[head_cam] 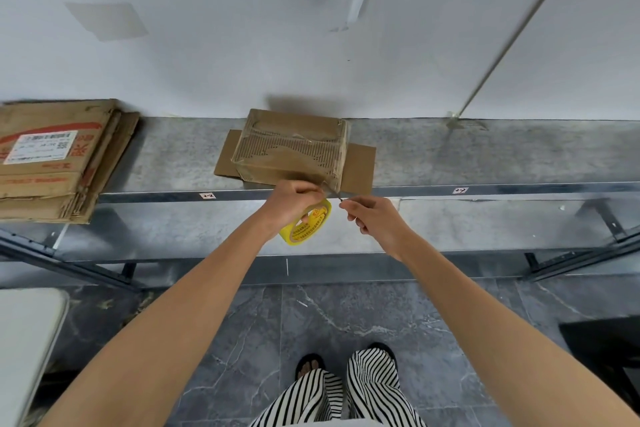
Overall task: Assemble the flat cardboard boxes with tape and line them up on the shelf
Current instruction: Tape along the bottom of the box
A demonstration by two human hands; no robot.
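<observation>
Holding yellow tape roll [311, 227]: left hand [294, 199], fingers curled round it, just in front of the shelf's front rail. Right hand [374, 218] beside it, thumb and forefinger pinching a thin strip [337, 197] that runs toward the box's near right corner; too small to tell what it is. Cardboard box [291, 149] sits mid-shelf against the wall, side flaps splayed flat left and right, top face torn down to the corrugation. Stack of flat cardboard [52, 159] at far left of the same shelf, well apart from the box, overhanging the rail. Nothing between hands and box.

Shelf [485, 156]: grey metal deck, two small labels [208, 195] on the rail, a lower deck [467, 225] below. Thin rod [519, 28] slants up the white wall [207, 45] at right. Grey marbled tile floor [346, 315]. White surface [27, 340] at lower left. Striped trousers [374, 388] at bottom.
</observation>
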